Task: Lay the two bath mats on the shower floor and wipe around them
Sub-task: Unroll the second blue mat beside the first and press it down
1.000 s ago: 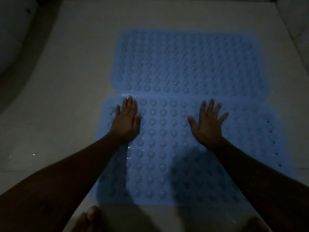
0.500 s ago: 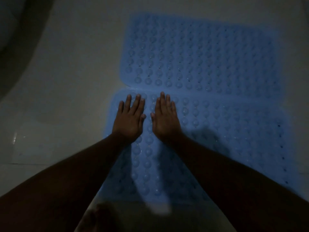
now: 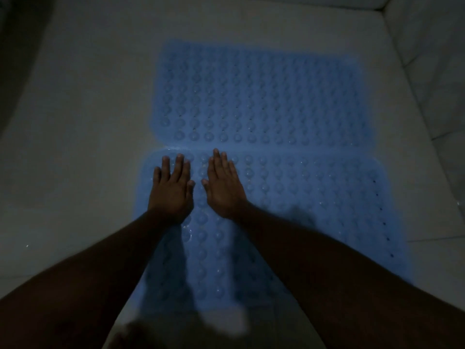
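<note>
Two blue studded bath mats lie flat on the pale shower floor (image 3: 75,152), one behind the other, long edges meeting. The far mat (image 3: 261,96) is bare. On the near mat (image 3: 314,197) both my hands press palm down near its far left corner. My left hand (image 3: 173,190) lies flat with fingers slightly spread, close to the mat's left edge. My right hand (image 3: 224,187) lies flat right beside it, fingers together, thumbs almost touching. Neither hand holds anything. My forearms cover part of the near mat.
The scene is dim. A tiled wall (image 3: 432,71) rises along the right and meets the floor in a corner at the top right. A dark curved shape (image 3: 15,46) sits at the far left. Small water drops glint on the floor.
My right hand slid left across the near mat from its middle until it lay beside my left hand. The left hand stayed in place. The view shifted slightly.
</note>
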